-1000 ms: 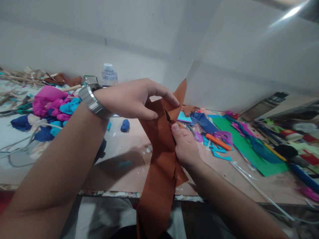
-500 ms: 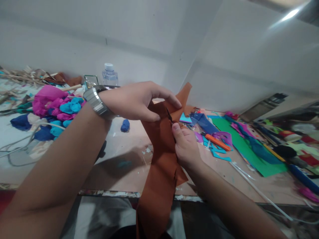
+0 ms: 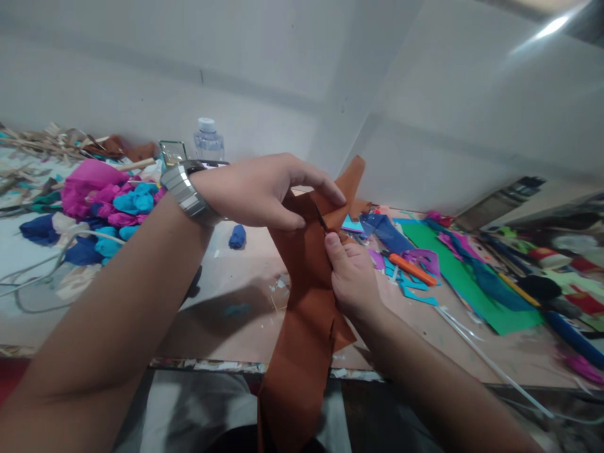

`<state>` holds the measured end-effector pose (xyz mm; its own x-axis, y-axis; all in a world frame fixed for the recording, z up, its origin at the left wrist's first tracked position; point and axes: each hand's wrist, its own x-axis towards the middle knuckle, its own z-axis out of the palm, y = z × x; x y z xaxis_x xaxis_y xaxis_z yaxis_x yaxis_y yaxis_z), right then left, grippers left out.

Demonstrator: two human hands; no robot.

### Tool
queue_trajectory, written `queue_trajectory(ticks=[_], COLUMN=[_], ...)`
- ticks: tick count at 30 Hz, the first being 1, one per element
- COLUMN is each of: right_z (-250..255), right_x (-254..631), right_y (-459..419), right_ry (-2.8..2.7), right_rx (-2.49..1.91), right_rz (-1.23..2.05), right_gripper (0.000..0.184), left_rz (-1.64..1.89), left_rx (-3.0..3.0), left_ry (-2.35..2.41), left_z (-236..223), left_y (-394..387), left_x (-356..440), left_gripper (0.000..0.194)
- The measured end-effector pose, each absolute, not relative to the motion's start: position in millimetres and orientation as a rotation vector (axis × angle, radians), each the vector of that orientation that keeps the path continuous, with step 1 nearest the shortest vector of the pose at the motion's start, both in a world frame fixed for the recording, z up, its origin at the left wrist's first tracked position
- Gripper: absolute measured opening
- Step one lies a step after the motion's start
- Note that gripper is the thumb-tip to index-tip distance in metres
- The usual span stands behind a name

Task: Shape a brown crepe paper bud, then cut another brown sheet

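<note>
A long brown sheet point(image 3: 306, 314), like craft paper or felt, hangs from my hands over the table edge toward my lap. My left hand point(image 3: 268, 189) holds its upper part, with the thumb on the near face and the fingers reaching over to the right. In my right hand point(image 3: 352, 274) are dark scissors point(image 3: 321, 219); their slim blades lie at a slit in the sheet, pointing up and left between my left thumb and fingers. The scissors' handles are hidden by my right fist. A cut flap of the sheet rises to the upper right.
Pink and blue crumpled paper bundles point(image 3: 94, 189) and a white cord lie left. A water bottle point(image 3: 208, 141) stands by the wall, with a small blue roll point(image 3: 237, 236) nearer. To the right are an orange cutter knife point(image 3: 413, 269), a green sheet point(image 3: 425, 245) and coloured scraps.
The scissor blades have come closer together on the brown sheet. Both hands stay almost in the same place.
</note>
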<state>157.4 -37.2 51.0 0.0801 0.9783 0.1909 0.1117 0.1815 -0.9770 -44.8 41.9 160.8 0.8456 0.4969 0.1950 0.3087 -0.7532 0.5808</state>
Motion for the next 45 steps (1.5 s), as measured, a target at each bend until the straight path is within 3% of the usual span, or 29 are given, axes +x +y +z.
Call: queue_trajectory(ticks=[45], right_z=[44.4], right_x=[161.2], right_y=[-29.8], right_ry=[-1.282], right_rx=[-1.025], right_rz=[1.03], right_gripper=[0.052], left_rz=[0.467], left_rx=[2.505], left_ry=[0.518], left_z=[162.6], left_y=[35.3], left_x=[-36.1], left_gripper=[0.056])
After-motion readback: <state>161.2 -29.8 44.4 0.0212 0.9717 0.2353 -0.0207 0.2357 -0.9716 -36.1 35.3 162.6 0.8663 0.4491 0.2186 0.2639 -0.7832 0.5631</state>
